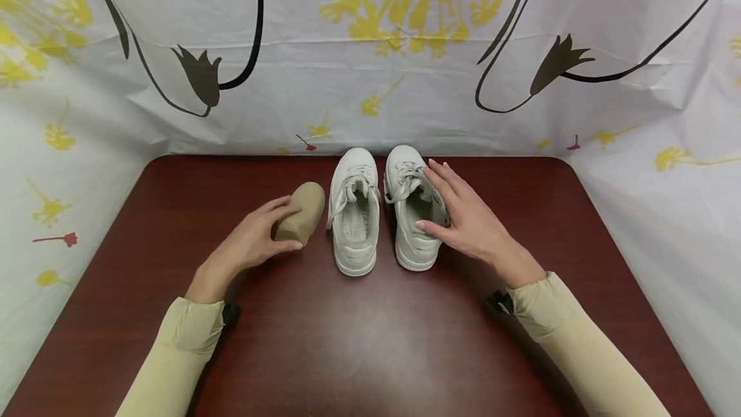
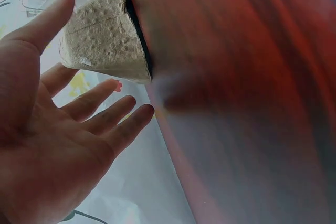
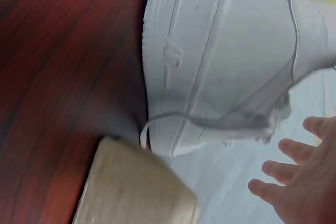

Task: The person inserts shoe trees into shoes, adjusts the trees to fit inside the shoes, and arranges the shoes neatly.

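A pair of white lace-up sneakers sits side by side, heels toward me: the left sneaker (image 1: 355, 211) and the right sneaker (image 1: 413, 246). Beside the left one is a tan moulded-pulp shoe insert (image 1: 311, 208), its dimpled end facing the left wrist camera. My left hand (image 1: 251, 237) has thumb and fingers spread around that insert without a clear grip. Loosely spread, my right hand (image 1: 471, 221) hovers over the right sneaker's outer side. Another tan insert (image 3: 136, 190) shows beside a sneaker in the right wrist view; in the head view I cannot make it out.
A glossy dark red-brown table (image 1: 359, 352) carries everything. Behind it and along both sides hangs a white sheet (image 1: 301, 37) with yellow and dark flower prints. The sneakers' toes are close to the table's back edge.
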A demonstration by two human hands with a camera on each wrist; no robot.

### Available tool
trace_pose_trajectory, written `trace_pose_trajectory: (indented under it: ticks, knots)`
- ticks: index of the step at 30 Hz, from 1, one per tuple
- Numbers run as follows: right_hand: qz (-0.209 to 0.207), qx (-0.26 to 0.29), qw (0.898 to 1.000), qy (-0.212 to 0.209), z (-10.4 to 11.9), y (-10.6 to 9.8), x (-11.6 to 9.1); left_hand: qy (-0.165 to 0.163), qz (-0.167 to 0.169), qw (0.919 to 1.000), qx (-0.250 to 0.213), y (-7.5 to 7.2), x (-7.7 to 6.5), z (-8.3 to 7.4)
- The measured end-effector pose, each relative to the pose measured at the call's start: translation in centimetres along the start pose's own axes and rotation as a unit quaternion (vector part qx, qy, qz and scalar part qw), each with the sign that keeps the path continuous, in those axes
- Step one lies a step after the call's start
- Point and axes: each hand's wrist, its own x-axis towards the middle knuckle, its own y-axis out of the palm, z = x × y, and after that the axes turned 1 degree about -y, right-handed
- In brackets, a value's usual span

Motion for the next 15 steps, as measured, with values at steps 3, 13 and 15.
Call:
trace_pose_trajectory:
  ticks: [3, 13, 15]
  knots:
    - [-0.003, 0.003, 1.0, -0.012, 0.3, 0.4, 0.3, -0.002, 0.005, 1.0, -0.003, 0.1, 0.2, 0.0]
    - [0.008, -0.028, 1.0, -0.013, 1.0, 0.9, 1.6, 0.002, 0.002, 0.9999, -0.01, 0.4, 0.3, 0.0]
    - [0.009, -0.03, 0.999, -0.015, 1.1, 0.7, 2.0, 0.007, 0.0, 0.9999, -0.012, 0.3, 0.5, 0.0]
